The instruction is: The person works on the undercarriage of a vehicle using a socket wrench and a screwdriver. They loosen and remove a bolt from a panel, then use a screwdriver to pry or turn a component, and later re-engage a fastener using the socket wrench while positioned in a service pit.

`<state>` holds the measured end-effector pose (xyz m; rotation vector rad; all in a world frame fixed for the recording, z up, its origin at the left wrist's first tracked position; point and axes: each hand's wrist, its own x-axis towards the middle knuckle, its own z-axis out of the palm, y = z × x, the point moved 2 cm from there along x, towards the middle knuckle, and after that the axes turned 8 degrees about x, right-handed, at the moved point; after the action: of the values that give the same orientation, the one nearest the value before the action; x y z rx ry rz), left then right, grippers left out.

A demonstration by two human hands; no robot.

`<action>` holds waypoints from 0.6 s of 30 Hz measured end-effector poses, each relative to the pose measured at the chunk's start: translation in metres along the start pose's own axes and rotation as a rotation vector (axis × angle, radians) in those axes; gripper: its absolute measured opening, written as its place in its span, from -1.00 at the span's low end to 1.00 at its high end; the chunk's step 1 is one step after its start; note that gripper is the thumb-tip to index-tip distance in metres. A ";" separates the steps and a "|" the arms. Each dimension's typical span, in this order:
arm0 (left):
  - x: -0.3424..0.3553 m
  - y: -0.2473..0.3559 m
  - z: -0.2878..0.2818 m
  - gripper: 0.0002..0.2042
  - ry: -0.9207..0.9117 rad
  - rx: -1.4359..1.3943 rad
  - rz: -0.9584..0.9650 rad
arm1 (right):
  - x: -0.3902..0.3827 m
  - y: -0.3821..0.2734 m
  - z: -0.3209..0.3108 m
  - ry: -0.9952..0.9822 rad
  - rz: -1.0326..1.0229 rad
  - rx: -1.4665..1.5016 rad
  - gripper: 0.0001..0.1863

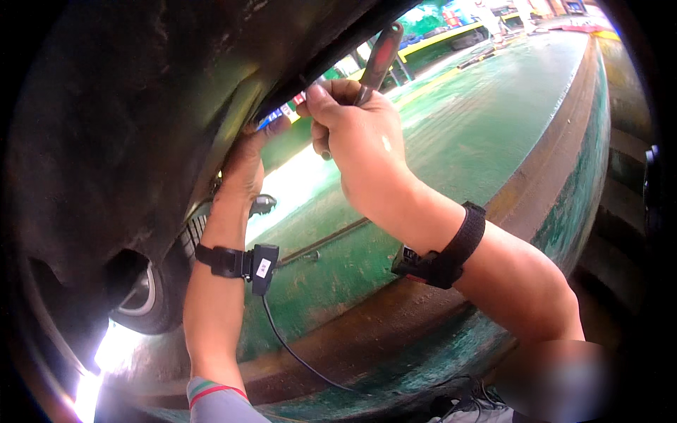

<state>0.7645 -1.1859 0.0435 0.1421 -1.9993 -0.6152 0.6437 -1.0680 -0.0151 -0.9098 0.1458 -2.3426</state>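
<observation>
My right hand (367, 134) is raised beside the vehicle's dark underside (127, 127), closed around a hand tool (381, 60). The tool's dark grey and red handle sticks up out of the fist, with a small hole at its end. Its working end is hidden by my fingers, so its exact kind does not show. Farther left, my left hand (243, 166) reaches up against the lower edge of the underside. Its thumb points toward my right hand, while the other fingers are out of sight behind that edge. Black straps with small boxes circle both forearms.
Below my arms lies a green floor (479, 141) with a brown, worn band. A bolt-like piece (312, 256) and a thin rod (324, 241) rest on it. A tyre (151, 303) stands at lower left. A cable (296, 356) hangs from the left strap. People stand in the far background.
</observation>
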 end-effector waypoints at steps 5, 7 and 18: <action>0.011 0.002 -0.002 -0.27 -0.191 -0.001 0.015 | -0.004 0.000 0.000 0.099 -0.036 0.066 -0.85; 0.015 -0.011 -0.007 -0.25 -0.152 0.085 0.026 | -0.001 0.003 -0.004 0.035 -0.016 0.045 -0.85; 0.005 -0.014 -0.010 -0.18 -0.240 -0.020 0.019 | 0.000 0.005 -0.003 0.032 0.124 0.125 -0.81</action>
<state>0.7681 -1.2032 0.0446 0.0387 -2.2222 -0.6652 0.6441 -1.0724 -0.0193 -0.7808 0.0662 -2.2255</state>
